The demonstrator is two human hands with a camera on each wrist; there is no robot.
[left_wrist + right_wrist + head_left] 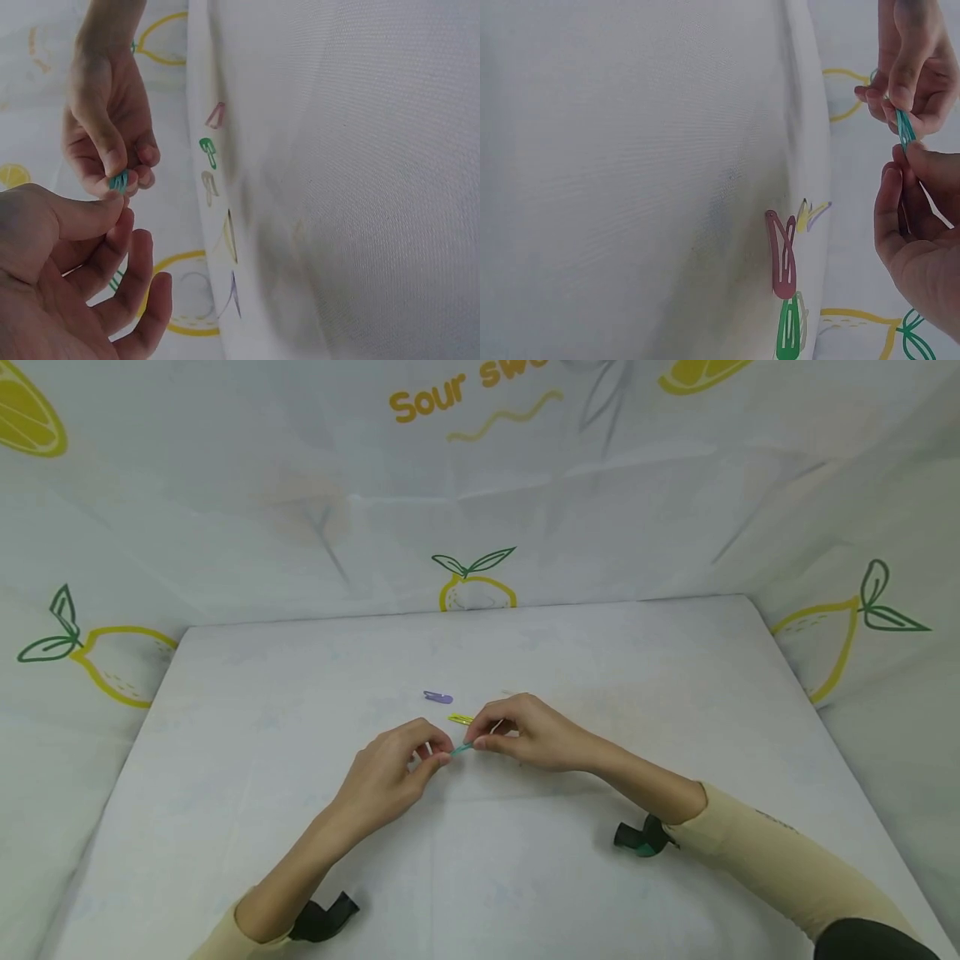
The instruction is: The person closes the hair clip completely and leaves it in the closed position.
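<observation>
A teal snap hair clip (461,748) is held in the air between both hands near the table's middle. My left hand (393,768) pinches one end of it between thumb and index finger, other fingers loosely bent. At the opposite end, the thumb and fingers of my right hand (540,735) pinch it. Fingertips cover parts of the clip (905,129); whether it is snapped cannot be told. Just beyond the hands lie a yellow hair clip (460,719) and a purple one (438,697). A dark pink clip (783,259) and a green clip (788,334) appear in the right wrist view.
Beside the green clip lies a beige hair clip (209,187), seen in the left wrist view. White cloth covers the table (300,685), and lemon-printed cloth walls (262,543) stand along its back and sides. Black wrist mounts (324,918) hang under both forearms.
</observation>
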